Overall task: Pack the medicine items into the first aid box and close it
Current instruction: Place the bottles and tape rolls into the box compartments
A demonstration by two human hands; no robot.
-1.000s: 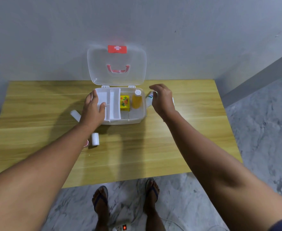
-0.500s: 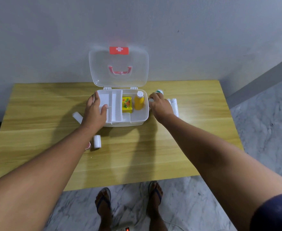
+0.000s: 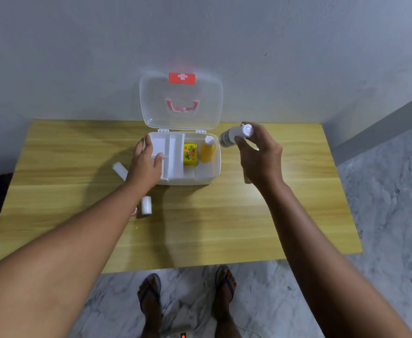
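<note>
The white first aid box stands open at the back of the wooden table, its clear lid leaning upright against the wall. Inside lie a yellow carton and an orange bottle. My left hand rests on the box's left rim, thumb on the inner tray. My right hand holds a white bottle in the air just right of the box. Two white rolls lie left of the box: one beside my wrist, one nearer me.
A grey wall stands right behind the table. Something pink peeks out under my left forearm. A thin item lies on the table below my right hand. My feet in sandals stand on the marble floor.
My right hand has taken the white bottle from the table right of the box and lifted it. My left hand has stayed on the box's left rim.
</note>
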